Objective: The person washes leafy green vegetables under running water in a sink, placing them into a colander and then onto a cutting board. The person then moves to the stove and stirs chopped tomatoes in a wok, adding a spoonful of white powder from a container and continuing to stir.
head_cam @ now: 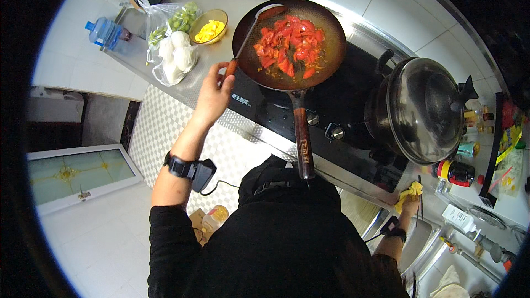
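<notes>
My left hand (214, 93) grips the wooden handle of a metal spatula (247, 37), whose head rests against the far left inside wall of the wok (244, 62). Chopped red tomatoes (290, 43) lie in the wok with some juice around them. The wok's long wooden handle (302, 140) points toward my body, and neither hand touches it. Far to the right, beside the sink, my right hand (410, 205) is on a yellow cloth (409, 192); its fingers are partly hidden. A pair of thin dark sticks, probably chopsticks (420, 203), lies by that hand.
A glass bowl of scrambled egg (210, 31) and plastic bags with green and white vegetables (176, 51) stand left of the wok. On the black cooktop (265, 105) at right sits a large lidded pot (426, 107). The sink (418, 240) is at lower right, near a dark bottle (455, 173).
</notes>
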The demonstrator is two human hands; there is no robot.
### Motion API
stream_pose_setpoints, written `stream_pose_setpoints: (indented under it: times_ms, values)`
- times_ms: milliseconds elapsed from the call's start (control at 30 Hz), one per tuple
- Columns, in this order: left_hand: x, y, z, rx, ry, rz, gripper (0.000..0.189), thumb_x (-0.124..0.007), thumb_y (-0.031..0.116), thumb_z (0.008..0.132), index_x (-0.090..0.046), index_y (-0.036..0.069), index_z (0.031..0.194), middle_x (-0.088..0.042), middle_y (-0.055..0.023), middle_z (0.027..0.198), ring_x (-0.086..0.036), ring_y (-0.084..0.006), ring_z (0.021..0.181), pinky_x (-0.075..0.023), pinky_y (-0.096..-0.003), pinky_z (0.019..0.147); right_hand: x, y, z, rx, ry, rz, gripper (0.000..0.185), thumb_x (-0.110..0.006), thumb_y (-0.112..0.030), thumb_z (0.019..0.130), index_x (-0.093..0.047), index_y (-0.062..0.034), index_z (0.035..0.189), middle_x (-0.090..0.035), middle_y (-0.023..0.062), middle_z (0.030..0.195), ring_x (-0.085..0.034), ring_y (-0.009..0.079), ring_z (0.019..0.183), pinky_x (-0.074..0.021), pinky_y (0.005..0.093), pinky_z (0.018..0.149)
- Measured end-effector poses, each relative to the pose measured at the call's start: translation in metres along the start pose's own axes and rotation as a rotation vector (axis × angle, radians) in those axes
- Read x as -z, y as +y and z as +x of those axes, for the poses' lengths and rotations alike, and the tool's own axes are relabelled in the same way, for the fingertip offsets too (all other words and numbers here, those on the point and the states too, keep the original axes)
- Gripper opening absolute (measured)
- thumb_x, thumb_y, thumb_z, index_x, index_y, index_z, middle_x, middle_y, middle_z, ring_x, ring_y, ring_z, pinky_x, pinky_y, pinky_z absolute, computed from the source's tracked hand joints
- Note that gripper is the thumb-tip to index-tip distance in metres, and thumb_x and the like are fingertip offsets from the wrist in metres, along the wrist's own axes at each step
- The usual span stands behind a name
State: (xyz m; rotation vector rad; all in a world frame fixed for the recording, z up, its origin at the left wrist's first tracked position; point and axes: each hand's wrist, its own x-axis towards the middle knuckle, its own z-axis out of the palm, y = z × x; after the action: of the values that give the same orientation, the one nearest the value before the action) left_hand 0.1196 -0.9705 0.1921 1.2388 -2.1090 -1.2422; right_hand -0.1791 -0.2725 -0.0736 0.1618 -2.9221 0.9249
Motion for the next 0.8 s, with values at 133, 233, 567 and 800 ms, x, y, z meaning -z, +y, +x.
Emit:
stream_pose_setpoints:
  times_ms: [133,233,567,800]
  values:
    - [-0.026,0.009,0.002,0.337,-0.249,-0.524,0.022,-0.05,0.017,0.098,-0.046,0.009,0.118,-0.053,-0.003,0.079,-0.041,-0.0073,0.049,-0.0316,-0.0201,0.038,0.017,-0.027,0.004,-0.216,0.037,-0.401,0.027,-0.064,-0.022,0.084,-0.067,-0.0012,0.101,-0.067,0.0213,0.08,-0.066,0.0373,0.074,-0.0512,0.0435,0.066]
    - [-0.023,0.023,-0.008,0.415,-0.418,-0.737,0.023,-0.045,0.014,0.099,-0.043,0.007,0.121,-0.052,-0.0036,0.083,-0.035,-0.0042,0.044,-0.0236,-0.0165,0.034,0.033,-0.089,0.01,-0.076,0.049,-0.121,0.022,-0.062,-0.018,0.086,-0.067,0.0008,0.097,-0.066,0.0164,0.073,-0.065,0.0274,0.064,-0.05,0.0367,0.059]
    - [0.032,0.03,-0.067,0.307,-0.49,-0.226,0.025,-0.051,0.014,0.097,-0.048,0.009,0.122,-0.054,-0.001,0.078,-0.038,-0.0031,0.046,-0.0282,-0.0192,0.038,-0.075,-0.271,-0.07,0.119,-0.619,0.378,0.027,-0.078,-0.008,0.072,-0.064,0.0003,0.093,-0.067,0.0075,0.078,-0.062,0.0145,0.069,-0.0506,0.0279,0.065]
    - [0.014,-0.003,-0.057,0.089,-0.073,-0.161,0.03,-0.051,0.009,0.096,-0.045,0.007,0.126,-0.053,-0.002,0.08,-0.041,-0.0065,0.054,-0.0356,-0.022,0.05,-0.125,-0.294,-0.071,0.157,-0.756,0.226,0.026,-0.081,-0.013,0.066,-0.064,0.0007,0.079,-0.065,0.0091,0.07,-0.061,0.0155,0.062,-0.0491,0.0294,0.06]
